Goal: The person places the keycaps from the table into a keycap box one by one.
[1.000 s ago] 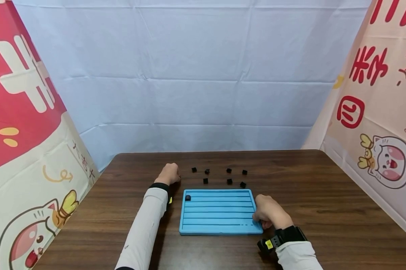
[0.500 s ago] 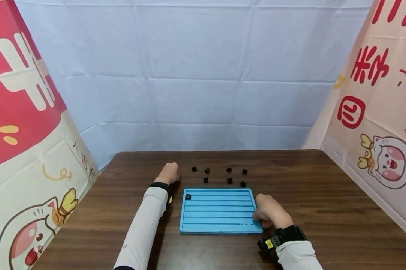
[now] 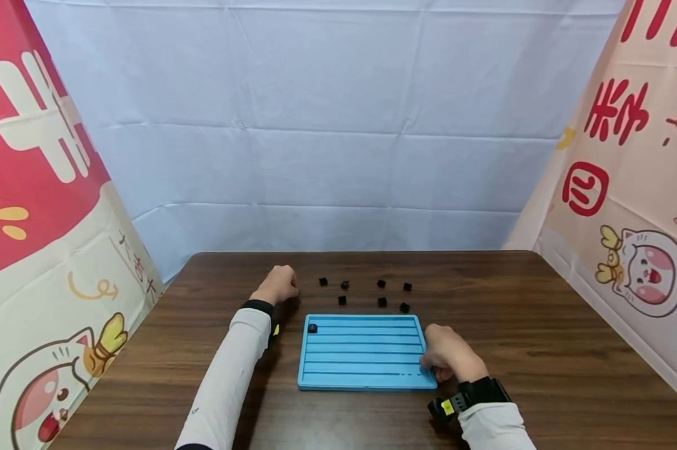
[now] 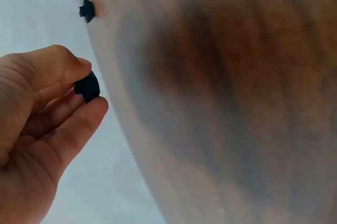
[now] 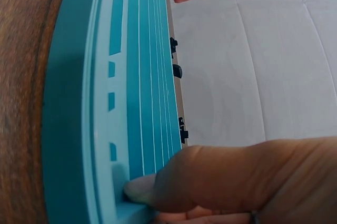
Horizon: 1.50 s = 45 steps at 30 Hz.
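Observation:
My left hand point(image 3: 277, 284) is beyond the far left corner of the blue ridged tray point(image 3: 366, 348). In the left wrist view it pinches a small black keycap point(image 4: 88, 86) between thumb and fingertips. At the tray's right edge, my right hand point(image 3: 451, 351) grips the rim; its thumb point(image 5: 141, 188) lies over the inner corner in the right wrist view, with the other fingers partly hidden below. One black keycap point(image 3: 312, 328) sits in the top left of the tray.
Behind the tray, several loose black keycaps lie in two loose rows, among them a left one point(image 3: 323, 282) and a right one point(image 3: 404, 307). Everything rests on a brown wooden table point(image 3: 203, 350). A pale cloth point(image 3: 338, 156) hangs behind the far edge, with printed cloths at both sides.
My left hand and forearm have shifted slightly left and away from the body. My right hand keeps its hold on the tray, and the loose keycaps lie as before.

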Each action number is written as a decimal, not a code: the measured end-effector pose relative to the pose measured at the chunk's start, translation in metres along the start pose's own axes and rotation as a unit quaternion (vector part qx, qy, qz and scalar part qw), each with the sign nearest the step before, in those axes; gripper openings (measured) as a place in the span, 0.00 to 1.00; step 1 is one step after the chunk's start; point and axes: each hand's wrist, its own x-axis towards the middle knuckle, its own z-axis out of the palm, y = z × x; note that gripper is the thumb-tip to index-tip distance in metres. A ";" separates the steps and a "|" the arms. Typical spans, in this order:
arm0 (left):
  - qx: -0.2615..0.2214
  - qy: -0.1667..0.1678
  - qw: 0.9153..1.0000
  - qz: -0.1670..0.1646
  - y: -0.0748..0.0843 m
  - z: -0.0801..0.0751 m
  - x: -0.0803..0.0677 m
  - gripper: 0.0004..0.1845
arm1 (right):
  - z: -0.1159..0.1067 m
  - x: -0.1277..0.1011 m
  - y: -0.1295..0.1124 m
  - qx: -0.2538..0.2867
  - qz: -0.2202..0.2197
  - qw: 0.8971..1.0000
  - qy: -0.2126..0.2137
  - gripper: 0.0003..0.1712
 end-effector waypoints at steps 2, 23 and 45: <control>0.001 -0.003 1.000 0.008 0.002 -0.004 0.000 0.09 | 0.001 0.000 -0.001 0.001 0.001 1.000 -0.001 0.03; 0.015 0.020 0.999 0.023 0.018 -0.020 0.001 0.06 | 0.000 0.000 0.003 0.000 -0.002 1.000 0.005 0.07; -0.060 0.029 0.997 0.041 0.014 -0.019 -0.019 0.07 | 0.000 0.001 0.002 0.001 -0.007 1.000 -0.005 0.05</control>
